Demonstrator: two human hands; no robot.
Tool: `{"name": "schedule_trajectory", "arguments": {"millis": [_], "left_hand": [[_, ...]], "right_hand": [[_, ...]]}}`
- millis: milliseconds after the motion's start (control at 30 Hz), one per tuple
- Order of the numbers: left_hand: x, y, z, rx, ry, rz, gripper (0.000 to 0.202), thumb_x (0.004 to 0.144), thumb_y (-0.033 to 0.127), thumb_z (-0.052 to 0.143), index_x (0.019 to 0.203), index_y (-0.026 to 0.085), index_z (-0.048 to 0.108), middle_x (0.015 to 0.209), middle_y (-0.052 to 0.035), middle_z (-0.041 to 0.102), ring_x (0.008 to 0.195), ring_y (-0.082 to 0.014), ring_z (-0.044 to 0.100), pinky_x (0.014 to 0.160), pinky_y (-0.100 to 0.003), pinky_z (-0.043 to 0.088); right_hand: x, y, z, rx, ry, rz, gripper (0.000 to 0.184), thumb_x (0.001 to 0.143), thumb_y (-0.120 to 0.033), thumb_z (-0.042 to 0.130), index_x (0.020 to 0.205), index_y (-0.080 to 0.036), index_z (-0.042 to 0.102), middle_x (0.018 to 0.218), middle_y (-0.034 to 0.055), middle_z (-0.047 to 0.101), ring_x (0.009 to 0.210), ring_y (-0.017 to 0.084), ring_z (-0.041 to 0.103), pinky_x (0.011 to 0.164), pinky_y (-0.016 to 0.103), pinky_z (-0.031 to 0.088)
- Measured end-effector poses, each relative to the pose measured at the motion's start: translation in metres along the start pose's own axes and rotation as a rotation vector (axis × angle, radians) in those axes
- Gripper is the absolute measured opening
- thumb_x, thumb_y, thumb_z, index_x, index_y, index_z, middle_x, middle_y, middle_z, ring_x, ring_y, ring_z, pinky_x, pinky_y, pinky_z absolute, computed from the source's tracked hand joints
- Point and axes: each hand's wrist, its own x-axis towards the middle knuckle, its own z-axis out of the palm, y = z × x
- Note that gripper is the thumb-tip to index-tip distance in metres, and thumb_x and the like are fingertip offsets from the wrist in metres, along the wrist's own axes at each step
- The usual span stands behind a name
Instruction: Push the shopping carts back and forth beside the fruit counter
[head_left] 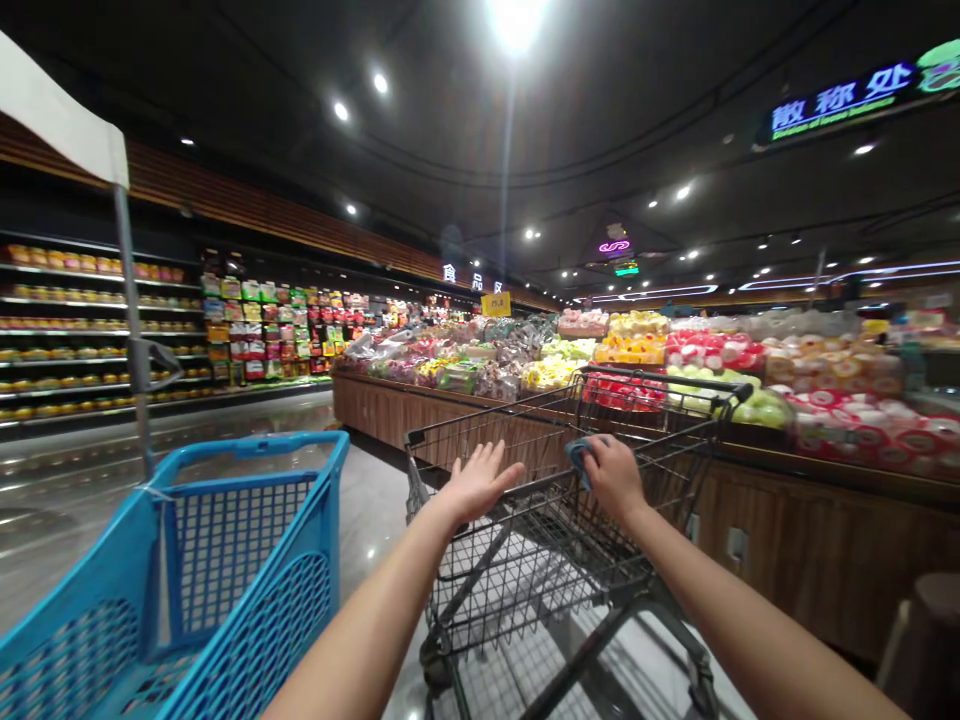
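Glossy floor (67, 500), shelves (67, 330), ceiling lts (516, 20)

Most of blue cloth (579, 455) hidden under right hand (616, 478). Left and bottom edges cut off blue plastic cart (225, 560). Bottom edge cuts wire cart (525, 565) lower frame, 2 forearms (360, 640). Labels on shelf packages (262, 330) too small to read.

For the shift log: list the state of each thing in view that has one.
wire shopping cart, upright, basket empty
left hand, open, flat on cart rim
right hand, closed on blue cloth
blue cloth, bunched against cart rim
blue plastic cart, upright, untouched
ceiling lights, on
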Motion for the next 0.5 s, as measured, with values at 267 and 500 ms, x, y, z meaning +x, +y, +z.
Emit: {"name": "schedule_trajectory", "arguments": {"millis": [267,500], "left_hand": [[-0.001,0.022,0.001,0.028,0.150,0.079,0.077,0.093,0.069,0.014,0.155,0.027,0.002,0.163,-0.0056,0.002,0.150,-0.0255,0.002,0.117,-0.060,0.009],[-0.003,-0.083,-0.024,0.262,0.096,-0.171,0.074,0.094,0.065,0.021,0.155,0.021,0.017,0.162,-0.0113,0.009,0.150,-0.0284,0.005,0.115,-0.062,0.008]], "right_hand": [[-0.016,-0.085,-0.002,0.236,-0.067,-0.048,0.021,0.089,-0.028,0.052,0.105,-0.022,0.066,0.107,0.0071,0.062,0.102,0.023,0.054,0.095,0.039,0.039],[-0.011,-0.057,-0.009,0.303,-0.084,-0.141,0.020,0.090,-0.028,0.051,0.100,-0.022,0.066,0.100,0.0063,0.064,0.096,0.022,0.058,0.088,0.037,0.043]]}}
